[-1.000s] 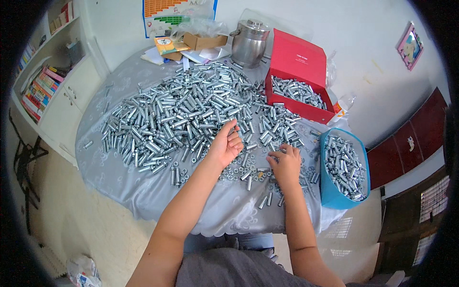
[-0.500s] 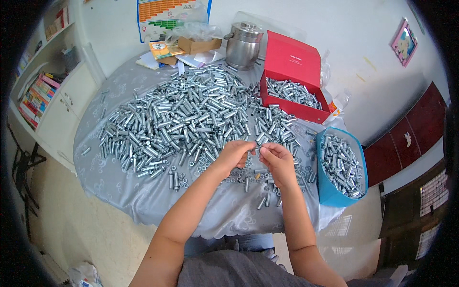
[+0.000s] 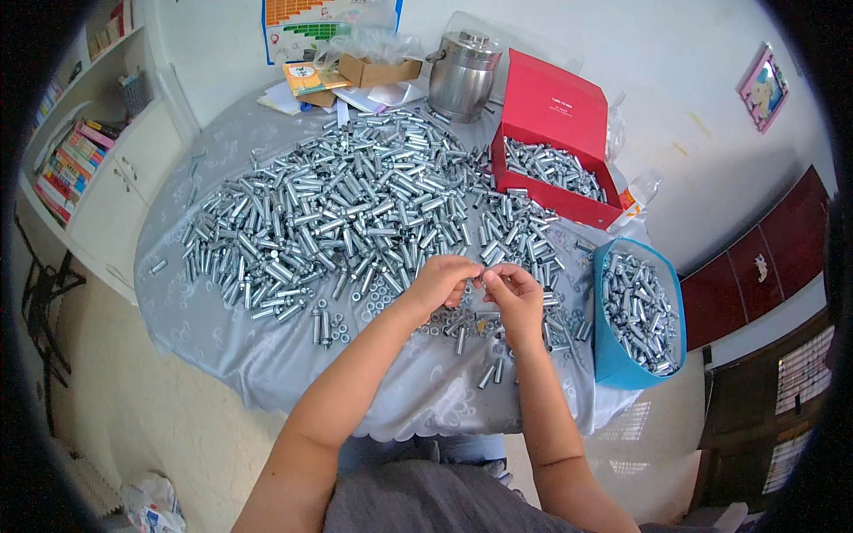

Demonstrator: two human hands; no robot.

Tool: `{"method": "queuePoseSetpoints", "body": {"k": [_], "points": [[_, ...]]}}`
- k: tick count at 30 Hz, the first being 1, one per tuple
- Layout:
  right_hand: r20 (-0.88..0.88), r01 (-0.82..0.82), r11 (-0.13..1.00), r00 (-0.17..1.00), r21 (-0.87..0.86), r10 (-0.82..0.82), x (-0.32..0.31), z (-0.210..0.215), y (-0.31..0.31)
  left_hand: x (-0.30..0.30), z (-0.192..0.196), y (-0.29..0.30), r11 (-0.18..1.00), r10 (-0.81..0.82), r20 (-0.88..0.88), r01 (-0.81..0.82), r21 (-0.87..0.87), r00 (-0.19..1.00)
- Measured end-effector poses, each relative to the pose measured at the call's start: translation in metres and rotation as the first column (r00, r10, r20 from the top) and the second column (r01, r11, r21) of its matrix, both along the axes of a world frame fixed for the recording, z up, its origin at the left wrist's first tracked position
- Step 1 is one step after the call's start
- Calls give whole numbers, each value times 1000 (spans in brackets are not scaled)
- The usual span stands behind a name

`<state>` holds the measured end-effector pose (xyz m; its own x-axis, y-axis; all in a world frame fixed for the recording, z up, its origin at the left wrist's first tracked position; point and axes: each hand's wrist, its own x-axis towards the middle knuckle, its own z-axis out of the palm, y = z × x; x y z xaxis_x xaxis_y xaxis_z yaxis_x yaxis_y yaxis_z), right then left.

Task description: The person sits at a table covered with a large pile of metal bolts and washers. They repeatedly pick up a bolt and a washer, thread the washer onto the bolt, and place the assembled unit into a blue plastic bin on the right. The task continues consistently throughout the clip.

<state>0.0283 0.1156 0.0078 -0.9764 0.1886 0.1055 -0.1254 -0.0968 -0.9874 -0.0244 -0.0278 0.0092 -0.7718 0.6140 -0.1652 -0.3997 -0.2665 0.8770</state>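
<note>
Fingertips clamped on a small, mostly hidden part (image 3: 481, 274), a person's left hand (image 3: 442, 282) and right hand (image 3: 518, 298) meet, apparently working it by touch; the next move calls for a steady pinch. Bolts (image 3: 338, 204) heap beyond the fingers, nuts (image 3: 367, 314) to their left.

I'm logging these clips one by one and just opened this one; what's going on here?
A person is at a cloth-covered table. The left hand and right hand pinch together on what looks like a small metal piece, mostly hidden. A large pile of metal bolts lies beyond them, with loose rings along its near edge. To the right, an open red box and a blue tub hold more bolts.
</note>
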Motion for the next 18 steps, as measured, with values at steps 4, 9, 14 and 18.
{"method": "queuePoseSetpoints", "body": {"k": [4, 9, 14, 18], "points": [[-144, 110, 972, 986, 206, -80, 1, -1, -6, 0, -2, -1, 1000, 6, -15, -6, 9, 1000], [-344, 238, 903, 933, 358, -109, -1, -5, -8, 7, 8, 5, 1000, 7, 35, -6, -17, 999], [-301, 255, 863, 945, 435, -128, 5, 22, 3, 4, 4, 3, 997, 26, 53, -30, 77, 998], [-167, 176, 692, 983, 700, -81, 5, 37, 22, 1, 5, 0, 993, 63, 96, -73, 96, 993]]}}
